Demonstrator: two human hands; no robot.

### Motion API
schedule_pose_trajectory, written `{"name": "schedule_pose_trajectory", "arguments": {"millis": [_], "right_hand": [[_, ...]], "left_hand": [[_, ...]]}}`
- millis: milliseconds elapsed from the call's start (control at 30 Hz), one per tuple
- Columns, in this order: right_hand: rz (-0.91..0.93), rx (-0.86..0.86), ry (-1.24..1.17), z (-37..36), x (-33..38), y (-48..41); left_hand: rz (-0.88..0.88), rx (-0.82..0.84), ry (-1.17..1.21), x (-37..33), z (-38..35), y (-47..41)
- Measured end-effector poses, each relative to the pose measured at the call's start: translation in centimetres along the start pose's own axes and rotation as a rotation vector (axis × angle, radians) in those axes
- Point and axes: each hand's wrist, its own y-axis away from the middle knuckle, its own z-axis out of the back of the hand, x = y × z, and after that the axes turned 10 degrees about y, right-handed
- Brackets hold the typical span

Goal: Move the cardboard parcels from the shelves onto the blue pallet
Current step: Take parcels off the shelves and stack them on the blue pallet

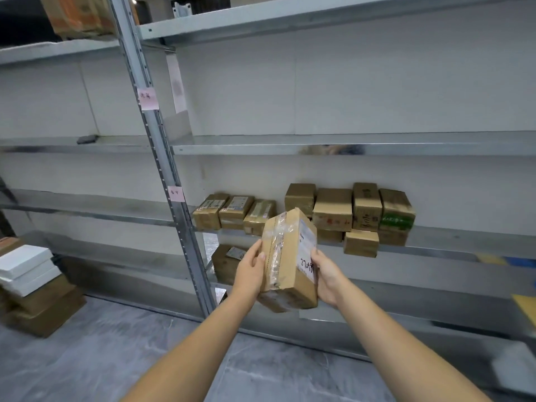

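A taped cardboard parcel (pixel 290 256) with a white label and handwritten digits is held in the air in front of the shelving. My left hand (pixel 251 271) grips its left side and my right hand (pixel 326 278) grips its right side. Behind it, several small cardboard parcels (pixel 333 210) stand in a row on a lower metal shelf (pixel 452 242). One more brown parcel (pixel 224 264) lies on the shelf below. The blue pallet is not in view.
A steel upright (pixel 162 158) with pink tags divides two shelf bays. White and brown boxes (pixel 29 282) are stacked on the floor at the left. An orange-printed box (pixel 78 15) sits on the top left shelf. Grey floor (pixel 121 349) lies below.
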Motion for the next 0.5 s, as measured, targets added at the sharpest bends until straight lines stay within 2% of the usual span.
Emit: {"name": "schedule_pose_trajectory", "arguments": {"millis": [167, 367, 500], "right_hand": [[0.111, 0.014, 0.023, 0.3, -0.8, 2.3], [0.139, -0.146, 0.028, 0.4, -1.7, 5.4], [0.118, -0.267, 0.061, 1.8, -2.7, 7.3]], "left_hand": [[-0.084, -0.016, -0.024, 0.9, -1.1, 0.9], [0.023, 0.197, -0.094, 0.8, -4.2, 2.7], [0.008, 0.251, -0.026, 2.3, -5.9, 4.8]]}}
